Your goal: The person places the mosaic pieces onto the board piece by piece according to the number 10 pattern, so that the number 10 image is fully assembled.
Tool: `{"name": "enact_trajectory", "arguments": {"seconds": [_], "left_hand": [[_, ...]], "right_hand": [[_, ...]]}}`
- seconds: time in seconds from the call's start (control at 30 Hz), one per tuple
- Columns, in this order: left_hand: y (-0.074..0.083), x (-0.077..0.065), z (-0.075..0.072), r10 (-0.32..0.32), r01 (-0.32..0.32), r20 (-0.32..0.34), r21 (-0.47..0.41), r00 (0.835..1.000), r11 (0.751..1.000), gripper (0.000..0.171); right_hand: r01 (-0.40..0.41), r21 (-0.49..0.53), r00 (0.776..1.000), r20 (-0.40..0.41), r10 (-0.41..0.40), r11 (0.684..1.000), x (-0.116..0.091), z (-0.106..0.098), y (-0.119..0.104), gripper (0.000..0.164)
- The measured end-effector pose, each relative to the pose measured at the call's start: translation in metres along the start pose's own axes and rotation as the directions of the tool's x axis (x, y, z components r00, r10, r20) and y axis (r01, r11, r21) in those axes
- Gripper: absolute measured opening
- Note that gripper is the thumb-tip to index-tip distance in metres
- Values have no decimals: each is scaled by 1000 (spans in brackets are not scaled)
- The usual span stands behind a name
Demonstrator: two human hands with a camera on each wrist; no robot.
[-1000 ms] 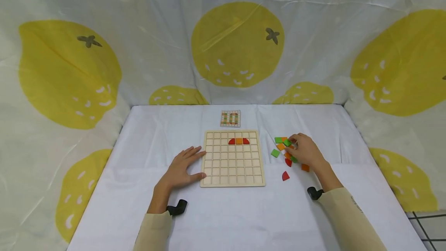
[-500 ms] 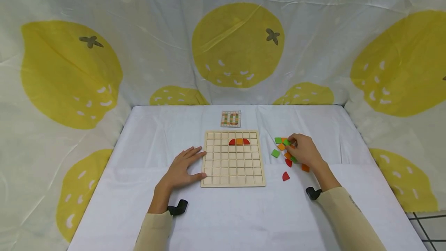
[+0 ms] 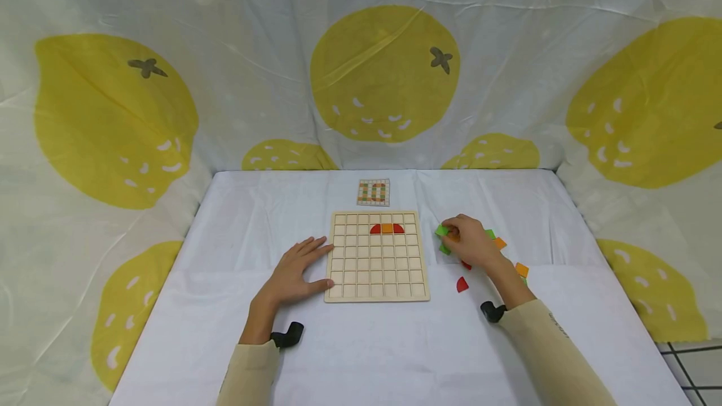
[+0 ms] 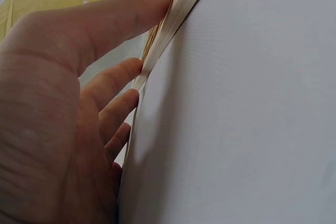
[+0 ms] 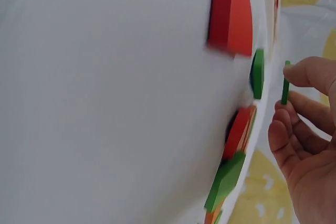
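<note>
A wooden grid board (image 3: 366,262) lies on the white cloth, with an orange square tile (image 3: 387,229) between two red quarter-round tiles in one of its upper rows. Along the board's left edge, my left hand (image 3: 296,271) rests with spread, fairly straight fingers; thumb and fingertips touch the rim in the left wrist view. My right hand (image 3: 470,243) is over the loose tiles right of the board. Between its thumb and fingers it pinches a thin green tile (image 5: 285,83), held off the cloth. That hand partly covers the pile.
Behind the board lies a small patterned card (image 3: 373,192). Loose tiles surround the right hand: a red quarter-round tile (image 3: 462,284) nearer me, an orange tile (image 3: 521,269) by the wrist, others behind the hand. A lemon-print curtain (image 3: 383,74) encloses the table.
My right hand has moved left with a green tile pinched in it, and some loose tiles have shifted, several now showing to its right. The left hand and board have stayed put.
</note>
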State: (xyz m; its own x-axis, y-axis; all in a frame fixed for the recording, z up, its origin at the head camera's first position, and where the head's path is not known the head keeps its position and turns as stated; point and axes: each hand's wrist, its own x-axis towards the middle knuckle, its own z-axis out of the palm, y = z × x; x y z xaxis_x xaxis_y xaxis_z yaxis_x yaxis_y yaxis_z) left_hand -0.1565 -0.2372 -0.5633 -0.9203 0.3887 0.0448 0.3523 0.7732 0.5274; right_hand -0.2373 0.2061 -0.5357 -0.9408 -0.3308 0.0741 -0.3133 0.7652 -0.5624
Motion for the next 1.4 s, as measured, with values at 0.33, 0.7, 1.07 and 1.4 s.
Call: {"name": "enact_trajectory", "arguments": {"seconds": [0.33,0.7,1.07,1.4], "left_hand": [[2,0,-2,1,-1,-5,-2,1000,1000,80],[4,0,-2,17,-17,-20,14,1000,1000,80],[1,0,0,4,-4,-3,6,1000,1000,82],[0,0,0,3,-3,-12,6,1000,1000,81]], "right_hand": [[67,-2,991,115,-66,998,13,23,-31,32],[150,-11,978,148,-147,989,23,39,-55,29],[158,-23,973,171,-152,987,26,46,-61,29],[165,-31,972,176,-157,986,29,49,-64,28]]}}
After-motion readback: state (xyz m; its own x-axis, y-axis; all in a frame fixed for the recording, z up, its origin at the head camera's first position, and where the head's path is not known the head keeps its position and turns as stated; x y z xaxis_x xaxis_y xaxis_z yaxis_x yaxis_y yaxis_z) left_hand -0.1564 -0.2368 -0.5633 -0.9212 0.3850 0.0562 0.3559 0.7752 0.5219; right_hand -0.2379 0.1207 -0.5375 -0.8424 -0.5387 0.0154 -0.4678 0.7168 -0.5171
